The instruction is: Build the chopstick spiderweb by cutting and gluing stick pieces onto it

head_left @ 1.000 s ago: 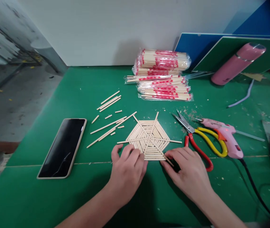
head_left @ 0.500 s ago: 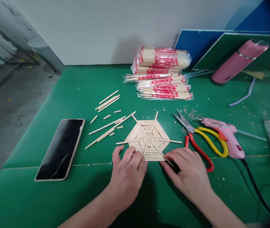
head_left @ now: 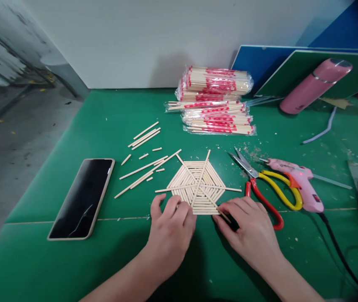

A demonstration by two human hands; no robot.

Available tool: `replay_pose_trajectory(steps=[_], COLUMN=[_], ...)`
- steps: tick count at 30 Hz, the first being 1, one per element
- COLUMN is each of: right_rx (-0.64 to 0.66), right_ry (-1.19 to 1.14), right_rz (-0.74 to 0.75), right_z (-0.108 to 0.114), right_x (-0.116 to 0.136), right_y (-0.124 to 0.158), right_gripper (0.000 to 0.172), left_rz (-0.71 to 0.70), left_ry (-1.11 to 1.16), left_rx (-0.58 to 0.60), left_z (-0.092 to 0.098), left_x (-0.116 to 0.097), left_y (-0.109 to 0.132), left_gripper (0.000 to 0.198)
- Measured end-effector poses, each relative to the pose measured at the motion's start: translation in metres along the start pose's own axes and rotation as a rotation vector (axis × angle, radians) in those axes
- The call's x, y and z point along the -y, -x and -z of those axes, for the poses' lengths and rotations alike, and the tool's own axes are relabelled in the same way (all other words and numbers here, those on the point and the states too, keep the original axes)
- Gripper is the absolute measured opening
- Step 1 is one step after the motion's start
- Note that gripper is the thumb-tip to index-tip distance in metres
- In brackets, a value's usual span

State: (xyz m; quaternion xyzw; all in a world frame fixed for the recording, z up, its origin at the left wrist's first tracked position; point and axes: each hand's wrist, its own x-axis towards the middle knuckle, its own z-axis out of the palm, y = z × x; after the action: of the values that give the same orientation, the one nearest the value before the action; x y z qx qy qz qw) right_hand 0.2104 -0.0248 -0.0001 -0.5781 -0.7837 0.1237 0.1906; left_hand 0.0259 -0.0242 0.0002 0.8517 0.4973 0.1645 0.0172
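Observation:
A hexagonal web of pale chopstick pieces (head_left: 200, 187) lies flat on the green table, with three long sticks crossing at its centre and poking out past the edges. My left hand (head_left: 171, 228) has curled fingers at the web's lower left edge; its fingertips are partly hidden. At the lower right corner, my right hand (head_left: 250, 226) has thumb and index finger closed about the corner, where a stick end sticks out. Scissors (head_left: 256, 176) with red and yellow handles lie just beyond my right hand, beside a pink hot glue gun (head_left: 304, 184) with a clear glue stick in its back.
Loose cut sticks (head_left: 144, 176) and short offcuts lie left of the web. Farther left rests a black-screened phone (head_left: 81, 199). Plastic-wrapped chopstick packs (head_left: 218, 102) are piled at the back. A pink flask (head_left: 315, 86) leans at the back right, and a black cord (head_left: 339, 247) runs from the glue gun.
The whole view has shifted slightly, with things sitting a little lower in it. Both hands keep nearly the same place on the web.

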Motion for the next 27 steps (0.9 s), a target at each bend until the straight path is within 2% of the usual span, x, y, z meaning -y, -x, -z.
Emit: replay_pose_trajectory(steps=[13,16,18,22,24,27], right_rx=[-0.017,-0.075,-0.141,-0.321,-0.384,-0.367], right_ry=[0.041,0.015,-0.005,0.036,0.094,0.128], right_rz=[-0.002,-0.027,-0.055,-0.16,-0.227,-0.269], right_z=[0.0,0.002,0.007,0.023,0.029,0.032], right_x=[0.003,-0.001,-0.009,-0.036,-0.052,-0.071], right_y=[0.002,0.007,0.011,0.018,0.021,0.025], right_gripper=[0.011,0.018,0.023,0.017,0.023,0.026], left_rz=[-0.007,0.023,0.039,0.081,0.139,0.195], left_ry=[-0.07,-0.056,-0.026,-0.067,-0.141,-0.202], left_rx=[-0.085,-0.071,-0.103,-0.218,-0.215,-0.117], left_z=[-0.002,0.004,0.011,0.025,0.029,0.029], left_x=[-0.003,-0.004,-0.001,0.024,0.045,0.073], left_y=[0.0,-0.001,-0.001,-0.001,-0.002,-0.007], left_gripper=[0.013,0.014,0.015,0.016,0.017,0.023])
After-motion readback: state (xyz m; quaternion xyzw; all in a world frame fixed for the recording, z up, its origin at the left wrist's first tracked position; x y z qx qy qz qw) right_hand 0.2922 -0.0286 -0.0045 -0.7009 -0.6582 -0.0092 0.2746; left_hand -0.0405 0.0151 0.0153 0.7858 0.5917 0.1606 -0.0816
